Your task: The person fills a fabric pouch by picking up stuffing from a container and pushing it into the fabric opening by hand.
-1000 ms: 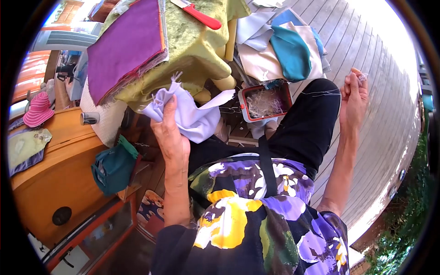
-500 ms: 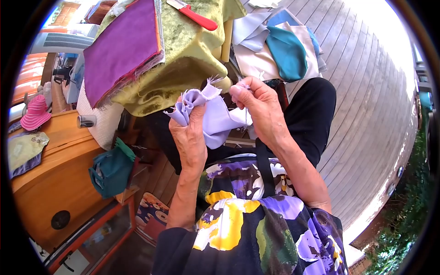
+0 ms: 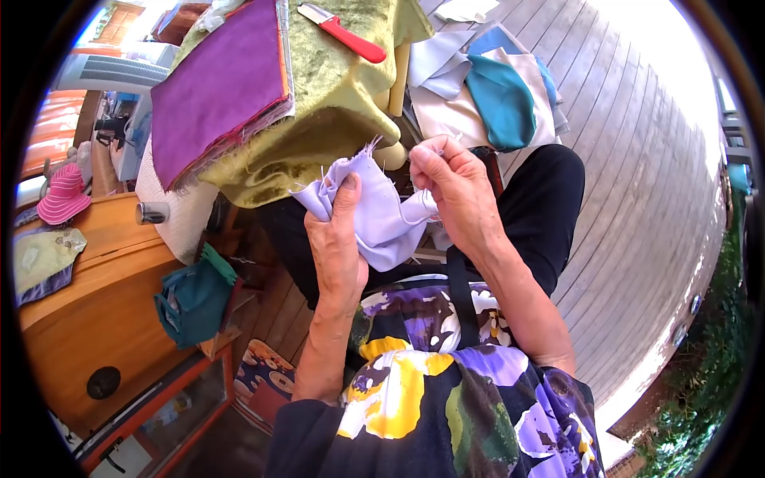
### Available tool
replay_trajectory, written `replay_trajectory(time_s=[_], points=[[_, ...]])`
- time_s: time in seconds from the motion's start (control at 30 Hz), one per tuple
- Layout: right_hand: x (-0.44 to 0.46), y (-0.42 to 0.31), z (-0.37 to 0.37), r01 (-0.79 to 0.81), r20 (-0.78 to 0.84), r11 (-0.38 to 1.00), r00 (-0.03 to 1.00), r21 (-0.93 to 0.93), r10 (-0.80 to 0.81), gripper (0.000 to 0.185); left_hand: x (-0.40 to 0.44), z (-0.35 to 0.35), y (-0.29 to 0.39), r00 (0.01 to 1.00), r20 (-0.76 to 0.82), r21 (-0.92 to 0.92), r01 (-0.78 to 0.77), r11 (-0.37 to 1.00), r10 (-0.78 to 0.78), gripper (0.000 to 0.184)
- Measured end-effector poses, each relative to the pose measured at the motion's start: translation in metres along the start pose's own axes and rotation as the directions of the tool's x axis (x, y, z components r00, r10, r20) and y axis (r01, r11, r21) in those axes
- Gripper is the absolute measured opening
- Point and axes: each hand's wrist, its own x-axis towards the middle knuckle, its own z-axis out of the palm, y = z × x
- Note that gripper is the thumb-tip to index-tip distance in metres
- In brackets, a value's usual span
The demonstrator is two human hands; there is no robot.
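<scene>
A lavender piece of fabric [image 3: 378, 215] with frayed edges hangs in folds above my lap. My left hand [image 3: 339, 239] is closed on its left side, the thumb pressing the gathered folds. My right hand [image 3: 456, 185] is closed in a pinch to the right of the fabric, thumb against fingertips. What sits between those fingertips is too small to make out. A twisted end of the lavender fabric reaches up to the underside of my right hand.
A green velvet cloth [image 3: 335, 103] drapes a table ahead, bearing a purple fabric stack [image 3: 223, 88] and a red-handled knife [image 3: 351, 40]. Folded fabrics, including a teal one [image 3: 500, 99], lie at right. A teal bag [image 3: 191, 299] stands by a wooden cabinet [image 3: 96, 319] at left.
The gathered folds in my left hand have loosened and the lavender fabric spreads flatter. My left thumb now lies across the fabric's top. My right hand keeps its pinch.
</scene>
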Motion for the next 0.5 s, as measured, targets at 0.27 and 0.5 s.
replay_trajectory(time_s=[0.27,0.5], points=[[-0.006,-0.002,0.010,-0.225,0.126,0.974,0.968,0.038,0.219,0.014,-0.002,0.005,-0.001,0.999,0.028,-0.004,0.045,0.999,-0.045,0.023],[0.011,-0.006,-0.022,0.040,-0.005,0.953,0.999,0.299,-0.040,0.014,0.002,-0.007,-0.006,0.999,0.035,0.036,-0.002,0.999,0.001,0.034]])
